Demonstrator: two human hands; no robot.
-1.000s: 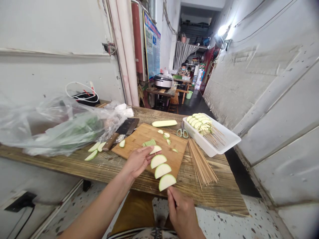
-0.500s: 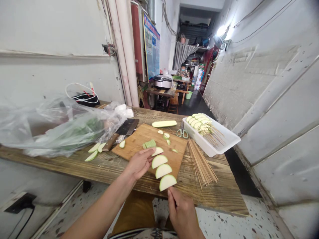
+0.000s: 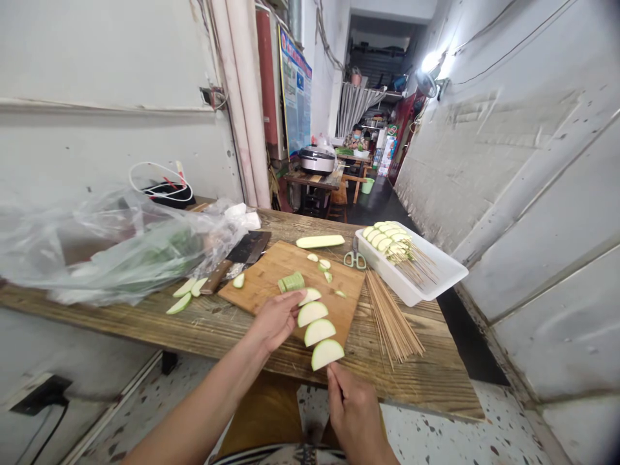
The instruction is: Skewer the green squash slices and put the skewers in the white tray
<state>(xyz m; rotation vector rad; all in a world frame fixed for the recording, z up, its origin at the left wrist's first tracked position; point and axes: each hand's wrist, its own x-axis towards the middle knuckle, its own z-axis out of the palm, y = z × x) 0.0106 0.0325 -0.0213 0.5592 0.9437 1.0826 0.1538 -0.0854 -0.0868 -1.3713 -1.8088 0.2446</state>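
My right hand (image 3: 357,408) is closed around the near end of a skewer, most of which is hidden by my fingers and the slices. Several half-moon zucchini slices (image 3: 320,332) with green rims sit spaced along it, in a line pointing away from me. At the far end, my left hand (image 3: 277,321) pinches the last zucchini slice (image 3: 310,296) between thumb and fingers. Below and beyond is a wooden cutting board (image 3: 261,265), bearing a stack of cut zucchini (image 3: 291,281) and some small end pieces (image 3: 324,264).
To the right lie loose bamboo skewers (image 3: 393,323) and a white tub (image 3: 438,271) of filled zucchini skewers (image 3: 387,239). Green-handled scissors (image 3: 355,260) and a zucchini half (image 3: 320,241) lie behind the board. A cleaver (image 3: 217,274) and plastic bag (image 3: 121,245) are at left.
Almost nothing differs. Both hands keep their grips, and the skewered slices have shifted very slightly to the right and up in view.
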